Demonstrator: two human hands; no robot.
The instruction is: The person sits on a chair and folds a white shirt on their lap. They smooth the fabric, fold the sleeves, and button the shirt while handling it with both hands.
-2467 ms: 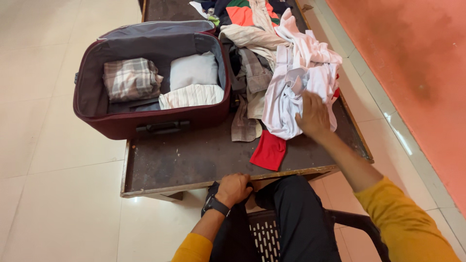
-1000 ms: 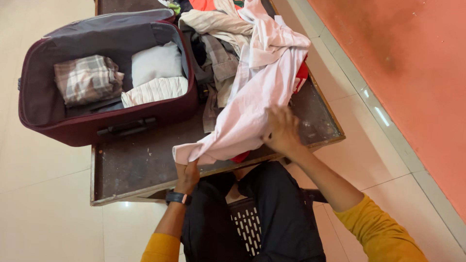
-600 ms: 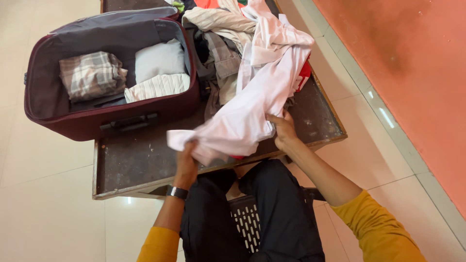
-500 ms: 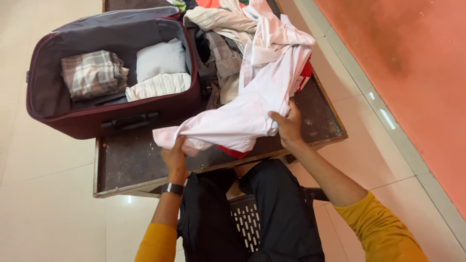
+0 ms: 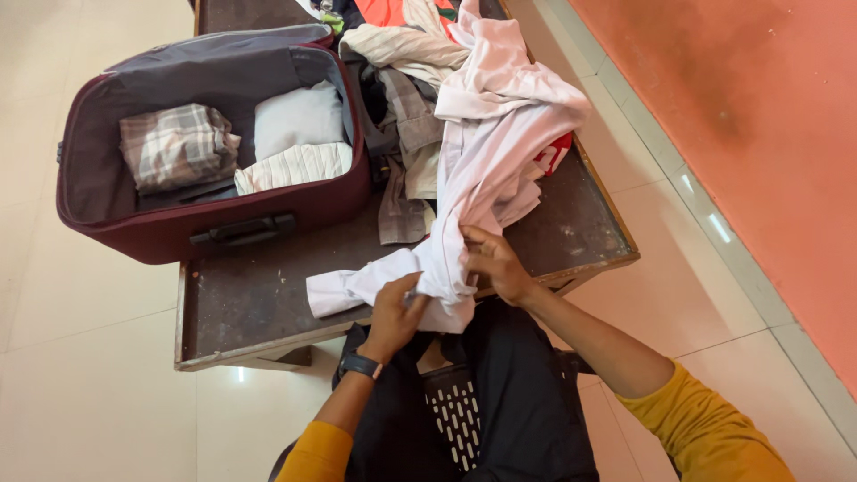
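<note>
Both of my hands grip a white shirt (image 5: 478,170) at the near edge of a dark wooden table (image 5: 268,286). My left hand (image 5: 397,312) pinches the bunched cloth from below, with a dark watch on its wrist. My right hand (image 5: 495,263) holds the same bunch from the right. One sleeve of the shirt trails left across the tabletop, and the rest stretches back up onto a pile of clothes (image 5: 420,62). A red garment (image 5: 555,153) peeks out under the shirt at the right.
An open maroon suitcase (image 5: 205,228) lies on the table's left, holding a folded plaid shirt (image 5: 174,147), a pale folded piece (image 5: 299,116) and a striped one (image 5: 295,167). I sit on a dark slotted chair (image 5: 455,411). An orange wall (image 5: 741,107) runs along the right.
My right hand pulled the white shirt off the pile toward me, and my left hand rose from my lap to take it. Both hands have now drawn together on the bunched cloth at the table's edge.
</note>
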